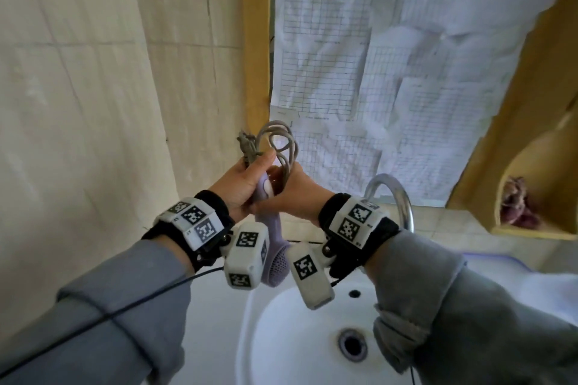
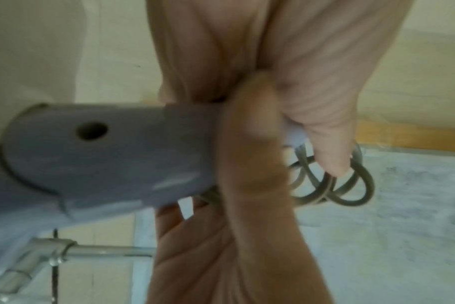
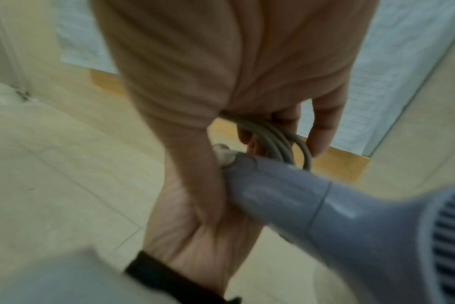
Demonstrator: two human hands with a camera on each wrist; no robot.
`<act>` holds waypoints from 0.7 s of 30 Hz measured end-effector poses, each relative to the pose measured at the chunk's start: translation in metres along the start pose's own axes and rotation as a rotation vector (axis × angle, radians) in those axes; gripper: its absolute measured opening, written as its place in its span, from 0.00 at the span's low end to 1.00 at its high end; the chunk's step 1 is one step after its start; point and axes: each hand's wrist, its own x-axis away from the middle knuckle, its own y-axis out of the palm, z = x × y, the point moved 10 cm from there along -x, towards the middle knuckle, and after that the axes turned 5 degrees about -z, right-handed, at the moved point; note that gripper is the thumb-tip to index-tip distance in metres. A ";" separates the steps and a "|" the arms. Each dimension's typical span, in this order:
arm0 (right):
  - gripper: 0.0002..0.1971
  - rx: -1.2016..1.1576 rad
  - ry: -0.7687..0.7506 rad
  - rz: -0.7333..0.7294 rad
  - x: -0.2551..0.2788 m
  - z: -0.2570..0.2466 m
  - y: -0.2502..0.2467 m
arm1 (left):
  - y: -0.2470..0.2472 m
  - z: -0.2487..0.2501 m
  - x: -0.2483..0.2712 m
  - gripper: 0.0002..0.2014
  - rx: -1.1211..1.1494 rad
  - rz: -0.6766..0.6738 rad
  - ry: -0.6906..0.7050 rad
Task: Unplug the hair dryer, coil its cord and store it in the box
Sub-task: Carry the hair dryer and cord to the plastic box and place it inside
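Above the sink I hold a lilac hair dryer [image 1: 275,256] with its handle up and its grille down. My left hand [image 1: 245,180] grips the handle together with the grey plug [image 1: 245,142]. The grey cord [image 1: 281,141] is gathered in several loops above the handle. My right hand [image 1: 297,197] curls round those loops and holds them against the handle. The right wrist view shows the cord [image 3: 275,139] passing under the fingers [image 3: 322,131], with the dryer [image 3: 338,209] below. In the left wrist view the handle [image 2: 104,156] and the loops [image 2: 351,189] show. No box is in view.
A white sink [image 1: 291,322] with a drain lies right below my hands. A chrome faucet [image 1: 398,197] arches just right of my right wrist. Gridded paper sheets [image 1: 406,56] cover the window ahead. A tiled wall [image 1: 78,103] stands left; a yellow niche [image 1: 531,197] right.
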 end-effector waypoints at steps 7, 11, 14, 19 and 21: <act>0.33 -0.087 -0.063 0.216 0.068 -0.019 -0.063 | 0.077 0.032 0.013 0.08 -0.074 -0.004 0.106; 0.31 -0.136 -0.205 0.392 0.131 -0.030 -0.107 | 0.129 0.044 0.021 0.23 -0.093 0.023 0.174; 0.30 -0.185 -0.209 0.464 0.176 -0.025 -0.142 | 0.185 0.038 0.028 0.25 -0.089 -0.035 0.131; 0.28 -0.188 -0.155 0.520 0.250 -0.002 -0.212 | 0.293 0.019 0.046 0.16 -0.079 -0.103 0.094; 0.27 -0.171 -0.121 0.533 0.277 0.013 -0.238 | 0.334 0.007 0.049 0.13 -0.046 -0.134 0.091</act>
